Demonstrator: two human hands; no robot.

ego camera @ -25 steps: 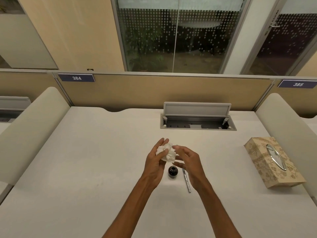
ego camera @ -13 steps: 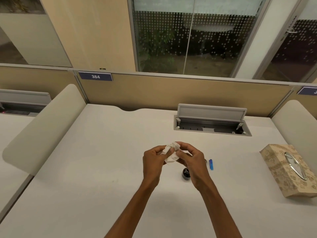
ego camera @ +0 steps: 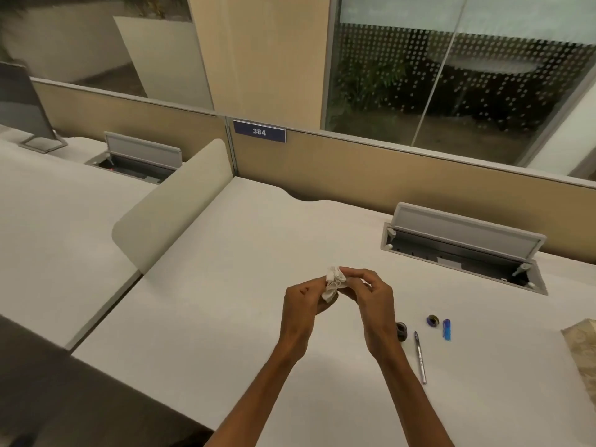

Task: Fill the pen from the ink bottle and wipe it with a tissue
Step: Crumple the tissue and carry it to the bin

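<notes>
Two hands, left hand and right hand, pinch tissue; pen beside ink bottle.

tissue: above the table mid-area, between left hand and right hand
ink bottle: on the table, just right of the right hand
pen: right of the bottle, toward the near edge
bottle cap: right of the bottle
pen cap: just right of the bottle cap
cable hatch: near the far edge, behind these
tissue box: right edge

Crumpled soft white tissue; matt, smooth off-white desk top; shiny metallic pen barrel; dark glossy glass ink bottle; glossy blue plastic cap; patterned cardboard tissue box.
</notes>
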